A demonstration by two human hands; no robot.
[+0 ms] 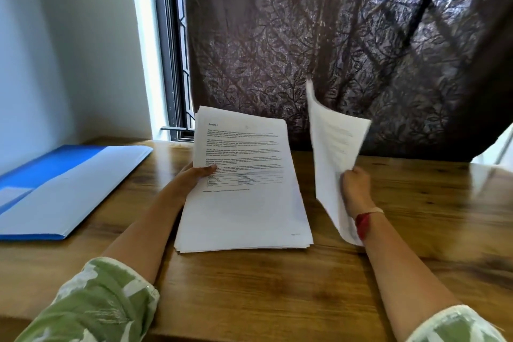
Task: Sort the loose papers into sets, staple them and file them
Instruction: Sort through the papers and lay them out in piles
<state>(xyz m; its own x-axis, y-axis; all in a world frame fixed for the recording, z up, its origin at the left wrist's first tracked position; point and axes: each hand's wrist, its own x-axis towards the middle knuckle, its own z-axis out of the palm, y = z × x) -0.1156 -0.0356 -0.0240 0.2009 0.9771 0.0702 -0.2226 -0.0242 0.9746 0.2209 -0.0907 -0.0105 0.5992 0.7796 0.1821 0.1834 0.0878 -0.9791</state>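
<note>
Green patterned sleeves (91, 305) frame the bottom of my view, and past them both forearms reach out over the wooden table (277, 294). My left hand (194, 175) is closed on the left edge of the paper stack (244, 203), thumb lying across the printed top page and fingers hidden beneath — the far end is lifted toward me while the near edge rests on the table. My right hand (356, 183) is pinched shut on a single sheet (333, 153), held nearly upright and well apart from the stack; the sheet is blurred, so I cannot read what is on it. A red band (362, 223) sits on that wrist.

I judge this to be the sorting step: one page peeled away and needing a place of its own. To do it well, I should check its heading against the page now showing on the stack, whose title I can just make out as a short bold line, then lay it flat on the bare table to my right, square to the edge, so later pages of that set can land on it cleanly. My left thumb should stay light enough not to crease the top page, yet firm enough that the stack does not fan.

An open blue folder (63, 189) lies on the table at my left, well clear — that is for filing, later. I see no stapler.
</note>
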